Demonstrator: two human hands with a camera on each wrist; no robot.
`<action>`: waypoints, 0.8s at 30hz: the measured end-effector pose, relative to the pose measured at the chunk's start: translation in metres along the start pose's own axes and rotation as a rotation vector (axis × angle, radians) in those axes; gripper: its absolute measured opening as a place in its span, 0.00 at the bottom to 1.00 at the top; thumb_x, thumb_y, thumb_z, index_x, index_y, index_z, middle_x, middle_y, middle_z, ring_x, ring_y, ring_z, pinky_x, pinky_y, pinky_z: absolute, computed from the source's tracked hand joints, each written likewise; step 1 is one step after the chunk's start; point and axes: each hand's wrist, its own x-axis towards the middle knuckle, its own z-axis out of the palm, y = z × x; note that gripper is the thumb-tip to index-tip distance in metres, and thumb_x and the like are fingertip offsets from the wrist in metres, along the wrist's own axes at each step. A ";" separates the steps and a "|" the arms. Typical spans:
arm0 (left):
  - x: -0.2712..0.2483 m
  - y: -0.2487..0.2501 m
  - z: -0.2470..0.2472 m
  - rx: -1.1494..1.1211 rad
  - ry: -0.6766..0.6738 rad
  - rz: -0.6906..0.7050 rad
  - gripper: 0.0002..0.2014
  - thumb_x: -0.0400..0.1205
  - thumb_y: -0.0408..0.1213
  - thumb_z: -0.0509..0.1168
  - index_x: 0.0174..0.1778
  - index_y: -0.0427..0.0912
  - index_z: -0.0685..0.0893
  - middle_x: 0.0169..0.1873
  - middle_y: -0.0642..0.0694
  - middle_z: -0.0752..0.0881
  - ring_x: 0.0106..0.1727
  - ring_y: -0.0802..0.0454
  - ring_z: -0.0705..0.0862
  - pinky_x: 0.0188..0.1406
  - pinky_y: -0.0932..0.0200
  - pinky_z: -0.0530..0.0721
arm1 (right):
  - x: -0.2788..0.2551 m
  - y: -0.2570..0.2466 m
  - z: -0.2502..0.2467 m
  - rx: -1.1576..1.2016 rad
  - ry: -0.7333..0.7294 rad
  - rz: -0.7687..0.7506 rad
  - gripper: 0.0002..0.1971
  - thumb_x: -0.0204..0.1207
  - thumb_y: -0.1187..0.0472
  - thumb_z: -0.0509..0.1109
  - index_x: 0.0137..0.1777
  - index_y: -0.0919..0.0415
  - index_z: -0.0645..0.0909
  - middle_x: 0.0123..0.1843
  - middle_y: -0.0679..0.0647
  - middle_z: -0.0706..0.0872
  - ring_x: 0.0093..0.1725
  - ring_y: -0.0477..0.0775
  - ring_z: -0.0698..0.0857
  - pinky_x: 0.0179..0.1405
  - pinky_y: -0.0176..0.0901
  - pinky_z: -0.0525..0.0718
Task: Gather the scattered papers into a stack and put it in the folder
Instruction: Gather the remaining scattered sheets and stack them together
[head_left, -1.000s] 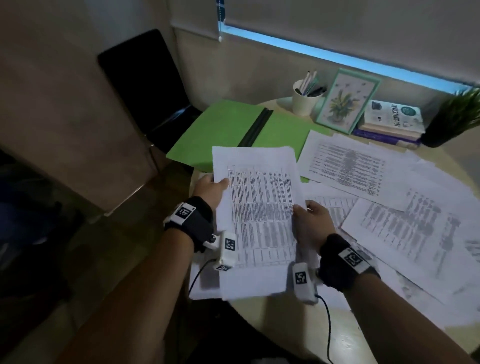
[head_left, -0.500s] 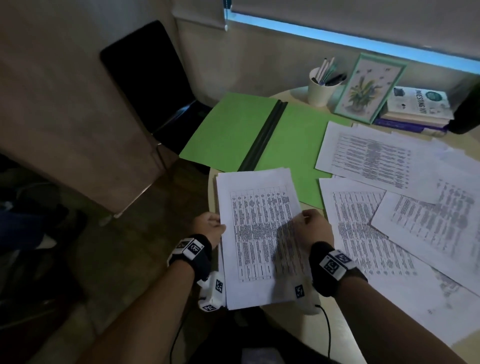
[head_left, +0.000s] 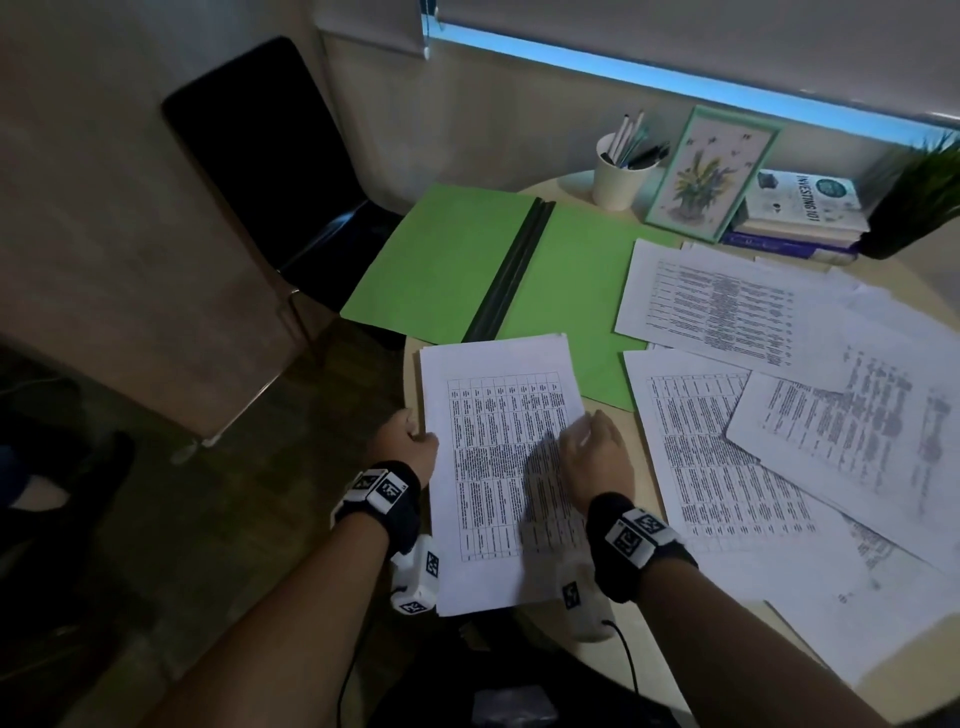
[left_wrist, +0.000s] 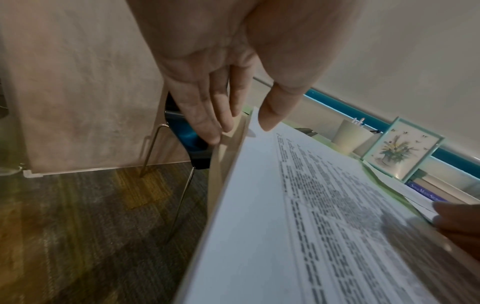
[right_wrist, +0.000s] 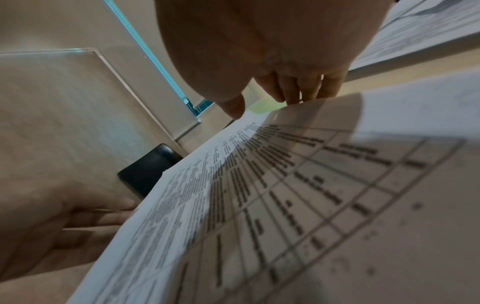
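The stack of printed papers (head_left: 506, 467) is lying on the near edge of the round desk (head_left: 644, 613), its near end overhanging the rim, between the two hands. The left hand (head_left: 410, 441) is flanking the stack's left edge; the left wrist view shows its fingers (left_wrist: 207, 115) extended straight along the desk rim under the sheets, with the thumb lying on the top sheet's margin, so the hand is lightly pinching that edge. The right hand (head_left: 597, 457) is sitting at the stack's right edge, thumb over the printed table and fingers (right_wrist: 293, 88) curling down past the edge; whether they are reaching under the sheets cannot be told.

Just beyond both hands, the green folder (head_left: 457, 265) is lying open and flat, its far-left flap overhanging the desk, the stack's far end overlapping its near edge. To the right of the right hand, loose printed sheets (head_left: 727, 452) are overlapping one another across the desk. Well beyond the hands, a white pen cup (head_left: 621, 176), a framed flower picture (head_left: 709, 171), a pile of books (head_left: 800, 213) and a potted plant (head_left: 919, 197) are standing along the wall. A black chair (head_left: 270, 156) is standing beyond the left hand.
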 end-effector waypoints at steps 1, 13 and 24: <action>-0.001 0.003 0.002 0.024 0.000 0.004 0.20 0.82 0.34 0.62 0.71 0.39 0.76 0.63 0.45 0.82 0.59 0.45 0.82 0.57 0.55 0.80 | -0.001 0.000 0.004 -0.010 -0.032 0.000 0.25 0.81 0.47 0.55 0.70 0.63 0.70 0.68 0.60 0.77 0.60 0.65 0.81 0.62 0.60 0.79; 0.001 0.007 0.012 0.082 -0.036 0.068 0.13 0.80 0.31 0.60 0.54 0.42 0.88 0.52 0.45 0.90 0.42 0.48 0.85 0.30 0.67 0.77 | 0.001 -0.005 0.002 0.021 -0.109 0.046 0.14 0.84 0.48 0.55 0.57 0.58 0.70 0.56 0.62 0.83 0.45 0.63 0.82 0.56 0.55 0.81; -0.014 0.035 0.018 0.137 0.162 -0.007 0.23 0.76 0.37 0.64 0.69 0.41 0.76 0.64 0.39 0.76 0.60 0.37 0.80 0.58 0.45 0.83 | 0.013 0.004 -0.034 0.127 -0.124 0.070 0.21 0.86 0.51 0.55 0.71 0.64 0.73 0.67 0.63 0.83 0.64 0.64 0.82 0.57 0.46 0.75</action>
